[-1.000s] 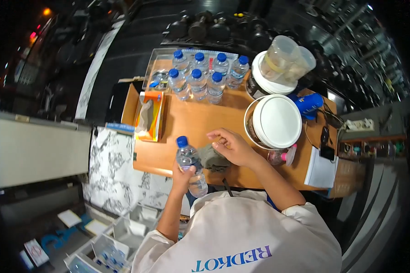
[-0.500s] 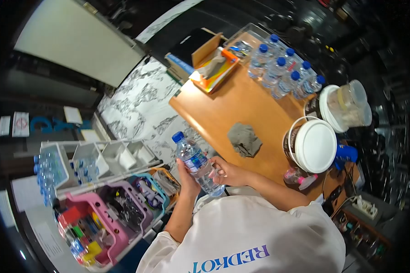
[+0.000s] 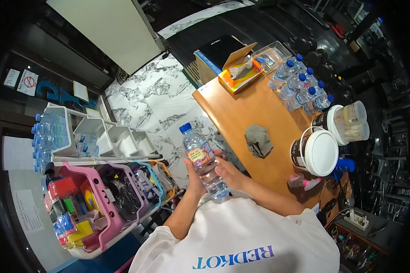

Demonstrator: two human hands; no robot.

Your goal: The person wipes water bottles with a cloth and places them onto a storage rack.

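A clear water bottle (image 3: pixel 206 166) with a blue cap is held tilted in front of my shirt, its cap towards the upper left. My left hand (image 3: pixel 196 178) is wrapped round its left side. Against its right side my right hand (image 3: pixel 228 170) grips it too, thumb on the front. An orange and purple label shows on the bottle. To the right, a crumpled grey cloth (image 3: pixel 258 141) lies on the wooden table (image 3: pixel 232 113).
Several capped bottles (image 3: pixel 300 86) stand by a tissue box (image 3: pixel 241 75) on the table. White-lidded buckets (image 3: pixel 321 153) and a pink-topped spray bottle (image 3: pixel 304 182) are at its right. On the left are white bins (image 3: pixel 122 140) above a pink basket (image 3: pixel 109 195).
My right hand has come from above the cloth onto the bottle, which now shows an orange label. The view has turned left, bringing the bins and baskets into sight.
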